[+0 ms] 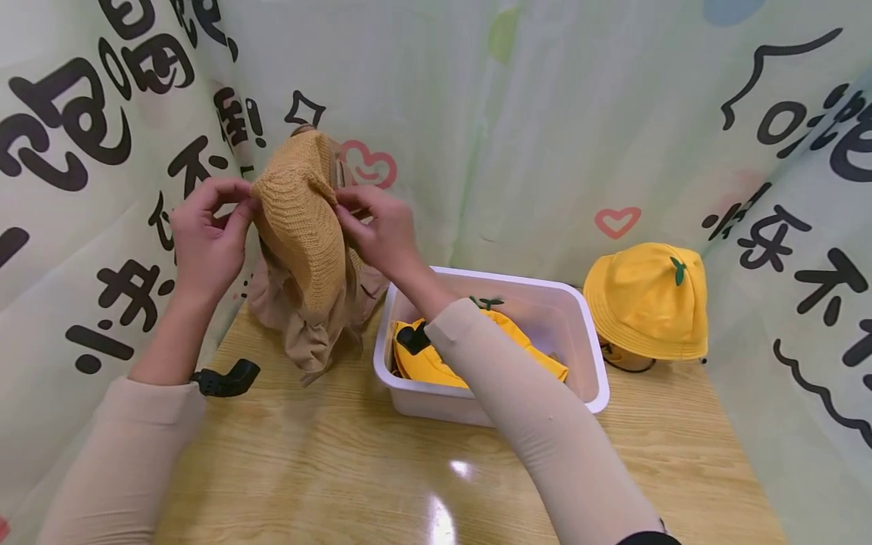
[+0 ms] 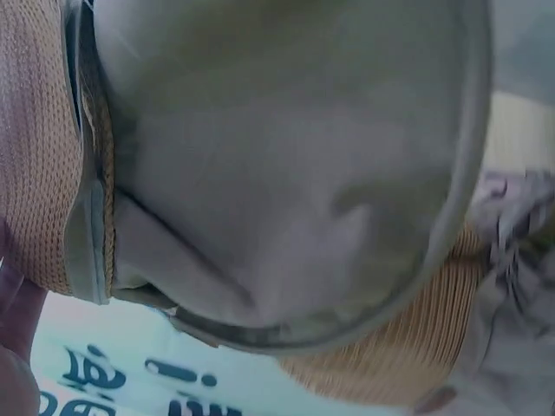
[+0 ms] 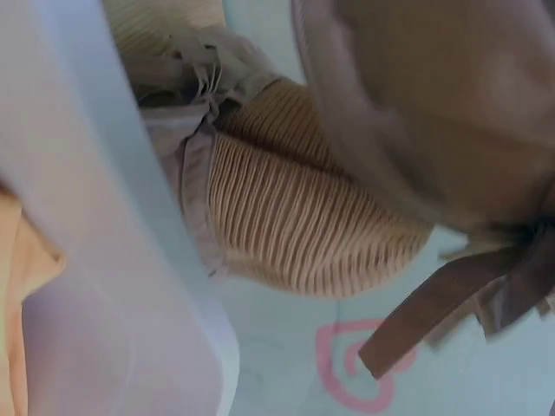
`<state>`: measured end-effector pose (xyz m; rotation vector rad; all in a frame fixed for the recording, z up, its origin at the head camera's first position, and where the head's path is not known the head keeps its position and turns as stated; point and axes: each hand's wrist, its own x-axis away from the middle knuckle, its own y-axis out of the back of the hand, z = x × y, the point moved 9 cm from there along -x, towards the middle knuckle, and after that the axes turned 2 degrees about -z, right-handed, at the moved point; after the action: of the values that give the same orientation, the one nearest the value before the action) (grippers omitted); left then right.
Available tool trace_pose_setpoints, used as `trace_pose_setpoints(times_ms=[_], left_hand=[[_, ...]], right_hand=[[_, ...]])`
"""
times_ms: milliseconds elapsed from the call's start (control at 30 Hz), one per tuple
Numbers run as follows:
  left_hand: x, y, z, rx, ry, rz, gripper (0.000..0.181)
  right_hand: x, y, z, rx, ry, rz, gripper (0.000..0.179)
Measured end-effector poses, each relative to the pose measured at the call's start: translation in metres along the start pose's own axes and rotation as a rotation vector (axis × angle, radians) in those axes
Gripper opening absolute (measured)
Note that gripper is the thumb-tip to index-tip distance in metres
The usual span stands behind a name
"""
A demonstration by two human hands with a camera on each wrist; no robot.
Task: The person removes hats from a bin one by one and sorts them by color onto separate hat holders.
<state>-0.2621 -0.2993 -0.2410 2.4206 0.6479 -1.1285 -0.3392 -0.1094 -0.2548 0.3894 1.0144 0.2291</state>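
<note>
Hat [image 1: 303, 219] sits between left grip [image 1: 210, 238] and right grip [image 1: 383, 231], both raised, each pinching one side of it.

Over on the left we have the raised hat [image 1: 300, 219] between left hand [image 1: 210, 235] and right hand [image 1: 381, 227], with a second hat [image 3: 303, 217] behind or beneath it, hard to tell which; mid-table [image 1: 327, 469] stands the tub [image 1: 443, 407], another hat [image 1: 436, 369] inside, and right of that, the end hat [image 1: 647, 299], the curtain [image 1: 436, 136] behind everything
</note>
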Motion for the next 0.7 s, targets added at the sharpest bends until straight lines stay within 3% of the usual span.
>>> trace_pose_setpoints(times_ms=[133, 467, 700], left_hand=[[-0.004, 0.011, 0.0, -0.119, -0.072, 0.009, 0.013], [-0.012, 0.015, 0.013, -0.236, -0.039, 0.002, 0.012], [-0.013, 0.011, 0.021, -0.284, -0.079, 0.03, 0.012]], right_hand=[[0.0, 0.009, -0.011, -0.034, -0.03, -0.018, 0.015], [0.002, 0.013, -0.026, 0.083, -0.066, 0.034, 0.018], [0.006, 0.013, -0.037, 0.172, -0.087, 0.079, 0.02]])
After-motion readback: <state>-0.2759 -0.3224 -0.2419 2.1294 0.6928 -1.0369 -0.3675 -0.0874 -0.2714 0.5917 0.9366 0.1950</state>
